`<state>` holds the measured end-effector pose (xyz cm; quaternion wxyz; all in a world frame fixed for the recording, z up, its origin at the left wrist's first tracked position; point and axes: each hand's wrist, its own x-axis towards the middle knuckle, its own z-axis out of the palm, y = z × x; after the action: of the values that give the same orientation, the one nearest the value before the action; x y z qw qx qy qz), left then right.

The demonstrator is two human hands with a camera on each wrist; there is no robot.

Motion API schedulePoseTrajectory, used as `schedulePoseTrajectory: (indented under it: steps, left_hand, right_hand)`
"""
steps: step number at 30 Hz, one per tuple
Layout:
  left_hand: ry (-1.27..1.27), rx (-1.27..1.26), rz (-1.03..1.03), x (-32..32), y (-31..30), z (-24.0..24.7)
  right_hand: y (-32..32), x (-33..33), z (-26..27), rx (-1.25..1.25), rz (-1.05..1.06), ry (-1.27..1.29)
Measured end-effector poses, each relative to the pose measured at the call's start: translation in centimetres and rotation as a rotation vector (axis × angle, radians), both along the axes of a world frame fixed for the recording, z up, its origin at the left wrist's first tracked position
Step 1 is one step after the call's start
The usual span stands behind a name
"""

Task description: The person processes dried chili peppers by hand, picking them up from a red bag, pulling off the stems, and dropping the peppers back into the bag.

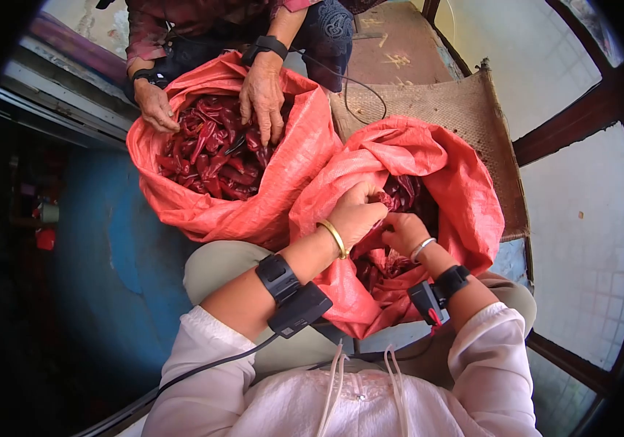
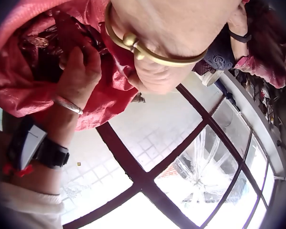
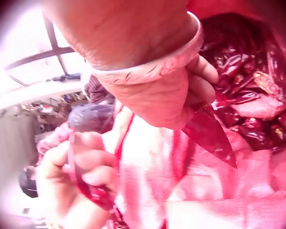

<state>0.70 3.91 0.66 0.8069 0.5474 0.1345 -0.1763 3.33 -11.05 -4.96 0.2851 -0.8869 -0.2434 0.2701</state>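
Both hands work over the mouth of a red woven sack (image 1: 472,207) that holds dark red dried chili peppers (image 3: 243,62). My left hand (image 1: 355,217), with a gold bangle on its wrist, grips a dried chili pepper (image 3: 78,179) between thumb and curled fingers. Close beside it, my right hand (image 1: 405,234), wearing a silver bangle, pinches another dried chili pepper (image 3: 212,138), whose pointed tip sticks out below the fingers. In the left wrist view, the left fingers are hidden behind the wrist.
Opposite me, another person's hands (image 1: 262,98) rest over a second red sack (image 1: 312,156) full of dried chili peppers (image 1: 213,149). A woven mat (image 1: 428,102) lies behind the sacks. Dark-framed window panes (image 1: 581,218) stand on the right, and a blue floor (image 1: 122,255) shows on the left.
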Motion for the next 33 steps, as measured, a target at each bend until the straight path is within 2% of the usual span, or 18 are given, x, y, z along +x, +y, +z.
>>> schedulePoseTrajectory:
  steps: [2, 4, 6, 8, 10, 16, 18, 21, 22, 24, 26, 28, 33]
  left_hand:
    - [-0.222, 0.434, -0.063, 0.0, -0.6, -0.5]
    - [-0.212, 0.437, -0.128, -0.2, -1.1, 0.2]
    - [-0.318, 0.698, -0.27, -0.4, -1.9, 1.6]
    - [-0.485, 0.855, -0.312, -0.7, -2.8, 2.3]
    - [-0.683, 0.832, -0.304, -1.2, -3.7, 3.0]
    - [-0.822, 0.839, -0.211, -1.5, -5.3, 3.7]
    - [-0.789, 0.836, -0.197, -1.2, -5.4, 3.9]
    - [-0.763, 0.832, -0.164, -0.9, -5.0, 3.8]
    - [-0.779, 0.831, -0.13, -0.6, -4.9, 3.9]
    - [-0.794, 0.832, -0.12, -0.5, -4.7, 4.2]
    - [-0.78, 0.817, -0.112, -0.5, -4.5, 4.1]
    - [-0.759, 0.806, -0.118, -0.6, -4.4, 4.1]
    - [-0.557, 0.585, -0.138, -0.9, -4.0, 4.3]
  right_hand:
    - [-1.4, 0.3, 1.9, 0.183, -0.153, 0.023]
    - [-2.6, 0.1, 4.8, 0.308, -0.253, 0.092]
    - [-4.2, -0.5, 6.2, 0.371, -0.311, 0.113]
    - [-5.2, -0.9, 8.0, 0.443, -0.358, 0.134]
    - [-5.8, -1.6, 10.2, 0.589, -0.544, 0.435]
    - [-5.9, -1.7, 12.0, 0.767, -0.579, 0.451]
    - [-6.1, -1.5, 11.7, 0.923, -0.6, 0.548]
    - [-6.0, -1.1, 12.4, 0.958, -0.573, 0.633]
    - [-5.9, -0.9, 12.3, 0.96, -0.575, 0.634]
    - [-5.6, -0.8, 11.9, 0.919, -0.461, 0.465]
    - [-5.2, -0.8, 11.4, 0.928, -0.492, 0.459]
    - [-5.2, -0.7, 10.9, 0.994, -0.55, 0.568]
    - [-5.3, -0.5, 11.3, 1.036, -0.575, 0.688]
